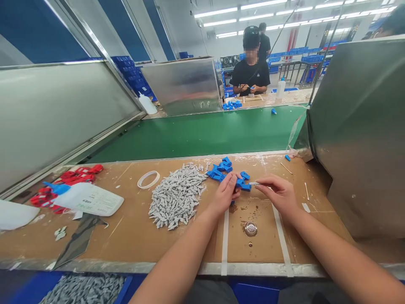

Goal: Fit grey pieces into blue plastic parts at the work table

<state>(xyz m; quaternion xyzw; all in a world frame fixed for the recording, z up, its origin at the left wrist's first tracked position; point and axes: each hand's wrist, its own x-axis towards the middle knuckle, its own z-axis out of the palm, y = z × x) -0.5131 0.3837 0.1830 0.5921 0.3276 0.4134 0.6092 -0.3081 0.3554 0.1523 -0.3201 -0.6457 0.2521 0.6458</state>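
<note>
My left hand (227,191) is closed around a blue plastic part (239,183), mostly hidden by the fingers. My right hand (280,194) pinches a small pale grey piece (253,183) between thumb and fingertips, its tip close to the blue part; whether they touch I cannot tell. Just behind the left hand lies a cluster of blue plastic parts (220,169). A large heap of small grey plastic pieces (177,196) spreads to the left. Below the hands a small round metal dish (250,229) sits among wet drops, between two strips of white tape.
A tape roll (148,180), a white squeeze bottle (90,198) lying down and red parts (79,174) are at left. Cotton swabs (306,191) lie at right, near a metal panel (363,139). A green conveyor belt (196,134) runs behind; a person (251,71) sits across it.
</note>
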